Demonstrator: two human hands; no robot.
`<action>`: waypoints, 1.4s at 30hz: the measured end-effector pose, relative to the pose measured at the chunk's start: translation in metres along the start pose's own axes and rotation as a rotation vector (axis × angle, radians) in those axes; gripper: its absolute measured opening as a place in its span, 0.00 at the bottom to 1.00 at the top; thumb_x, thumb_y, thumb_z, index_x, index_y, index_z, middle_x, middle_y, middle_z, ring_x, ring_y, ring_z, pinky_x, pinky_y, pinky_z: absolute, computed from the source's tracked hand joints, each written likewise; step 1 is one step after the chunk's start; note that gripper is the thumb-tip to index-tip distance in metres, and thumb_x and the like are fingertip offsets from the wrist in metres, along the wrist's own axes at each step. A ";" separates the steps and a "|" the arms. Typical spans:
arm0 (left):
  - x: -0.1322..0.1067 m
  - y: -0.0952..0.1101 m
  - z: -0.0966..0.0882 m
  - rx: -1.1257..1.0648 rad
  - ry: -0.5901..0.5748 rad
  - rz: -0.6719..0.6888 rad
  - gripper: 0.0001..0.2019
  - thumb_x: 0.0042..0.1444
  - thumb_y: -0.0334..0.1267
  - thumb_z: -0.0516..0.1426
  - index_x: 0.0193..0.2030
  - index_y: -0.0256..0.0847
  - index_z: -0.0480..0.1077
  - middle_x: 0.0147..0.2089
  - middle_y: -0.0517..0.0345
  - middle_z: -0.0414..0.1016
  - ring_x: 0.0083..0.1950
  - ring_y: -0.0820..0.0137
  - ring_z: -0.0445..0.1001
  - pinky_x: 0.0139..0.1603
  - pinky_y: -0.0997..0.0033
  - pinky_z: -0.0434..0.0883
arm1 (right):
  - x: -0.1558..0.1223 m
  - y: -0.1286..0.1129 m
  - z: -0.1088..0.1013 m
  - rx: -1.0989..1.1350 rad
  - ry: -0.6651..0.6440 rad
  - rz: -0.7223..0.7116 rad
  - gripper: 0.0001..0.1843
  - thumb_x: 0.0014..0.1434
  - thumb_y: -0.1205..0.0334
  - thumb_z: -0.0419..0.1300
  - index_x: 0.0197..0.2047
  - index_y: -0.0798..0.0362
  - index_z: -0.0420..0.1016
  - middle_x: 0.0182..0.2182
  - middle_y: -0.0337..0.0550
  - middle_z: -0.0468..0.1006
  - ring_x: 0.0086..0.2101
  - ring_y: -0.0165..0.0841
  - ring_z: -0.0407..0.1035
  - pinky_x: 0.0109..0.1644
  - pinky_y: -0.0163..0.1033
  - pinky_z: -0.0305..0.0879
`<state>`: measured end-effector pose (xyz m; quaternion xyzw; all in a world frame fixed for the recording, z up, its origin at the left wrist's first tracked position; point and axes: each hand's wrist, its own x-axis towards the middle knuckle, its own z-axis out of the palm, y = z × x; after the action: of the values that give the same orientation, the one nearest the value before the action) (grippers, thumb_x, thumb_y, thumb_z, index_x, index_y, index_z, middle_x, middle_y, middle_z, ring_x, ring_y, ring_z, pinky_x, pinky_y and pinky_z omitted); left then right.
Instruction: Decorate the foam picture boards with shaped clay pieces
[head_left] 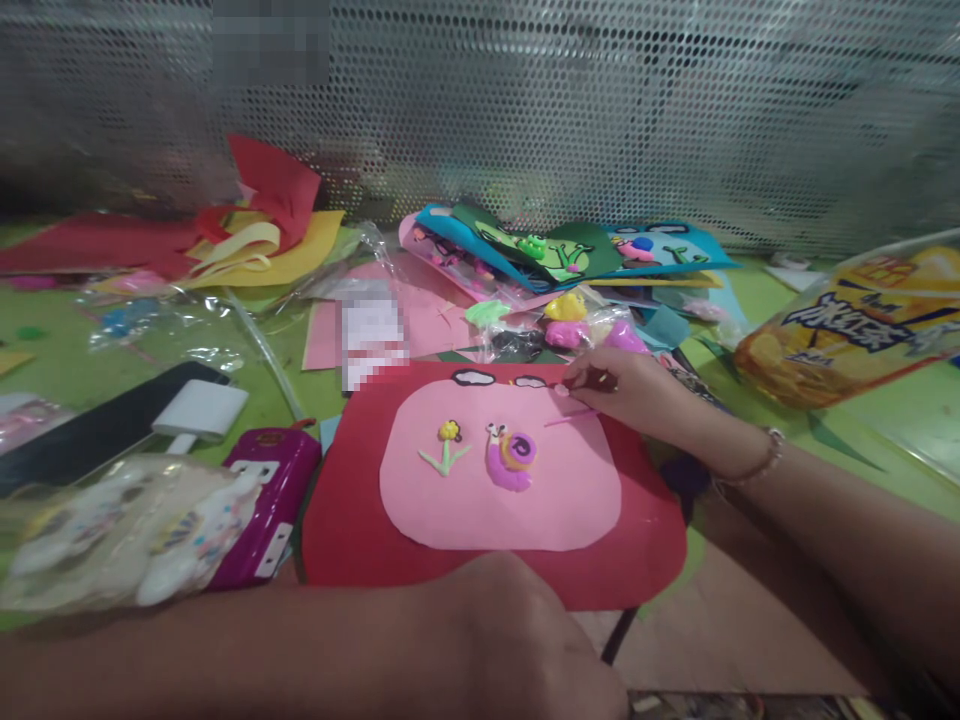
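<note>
The right hand (626, 392) is pinching its fingers (574, 385) shut on a dark-red bit (602, 380) at the pink oval's (495, 500) 1 o'clock edge. The thin pink strand (570, 416) is lying just at their 6 o'clock, its long axis running 3-to-9. The left hand (517, 640) is resting well apart at the oval's 6 o'clock, its fingers hidden, so I cannot tell their state.

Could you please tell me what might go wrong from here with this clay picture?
1. The right hand works a thin pink stick close to the snail; a slip could dent the soft-looking figure.
2. The left hand rests at the lower edge of the red sheet; a nudge there might shift the sheet under the stick.
</note>
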<state>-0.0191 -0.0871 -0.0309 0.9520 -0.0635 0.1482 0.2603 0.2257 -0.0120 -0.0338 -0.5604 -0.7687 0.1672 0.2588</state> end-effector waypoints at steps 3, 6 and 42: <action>0.001 0.002 -0.001 0.016 -0.038 -0.012 0.16 0.52 0.33 0.62 0.20 0.37 0.60 0.17 0.68 0.57 0.19 0.77 0.54 0.15 0.72 0.50 | -0.001 -0.001 0.000 0.038 -0.007 0.000 0.05 0.52 0.64 0.57 0.34 0.52 0.72 0.31 0.42 0.75 0.30 0.32 0.69 0.32 0.36 0.67; 0.002 0.003 -0.001 0.031 -0.054 -0.031 0.17 0.53 0.34 0.62 0.19 0.37 0.60 0.16 0.69 0.57 0.18 0.77 0.53 0.14 0.72 0.50 | -0.001 -0.002 -0.001 0.070 -0.026 -0.003 0.06 0.51 0.67 0.56 0.34 0.51 0.71 0.31 0.42 0.75 0.31 0.33 0.70 0.33 0.36 0.68; 0.004 0.004 -0.001 0.064 -0.006 -0.011 0.19 0.56 0.37 0.61 0.18 0.37 0.60 0.15 0.68 0.57 0.17 0.77 0.53 0.15 0.72 0.51 | 0.000 -0.007 0.001 0.007 -0.037 -0.049 0.07 0.51 0.68 0.56 0.36 0.53 0.68 0.28 0.39 0.73 0.27 0.30 0.67 0.30 0.33 0.63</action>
<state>-0.0162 -0.0902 -0.0273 0.9607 -0.0543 0.1457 0.2300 0.2200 -0.0140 -0.0310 -0.5374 -0.7863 0.1739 0.2503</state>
